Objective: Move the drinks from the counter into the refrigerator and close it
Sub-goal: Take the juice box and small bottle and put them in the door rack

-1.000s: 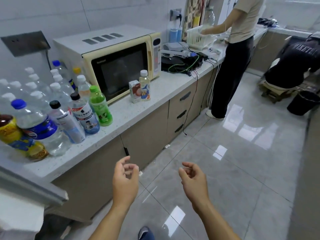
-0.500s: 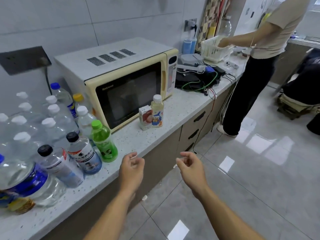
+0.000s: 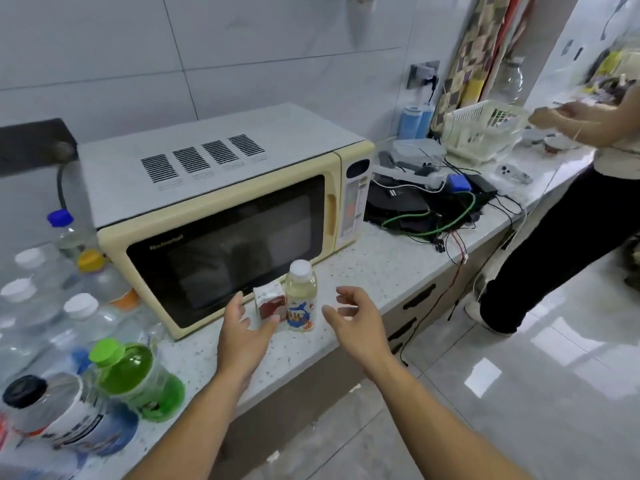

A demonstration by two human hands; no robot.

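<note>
Left hand [image 3: 242, 336], right hand [image 3: 356, 322]: both open, empty, extended forward.

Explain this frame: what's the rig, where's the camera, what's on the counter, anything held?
There is no robot: a person wears one wide-angle camera on the head, looking forward and down, so the two bare arms coming up from the bottom edge are theirs. The left hand and right hand are both open and empty, either side of a small carton and a pale bottle with a white cap. These stand on the speckled counter in front of a cream microwave. More bottles crowd the left end, including a green one. Another person works at the far right.
</note>
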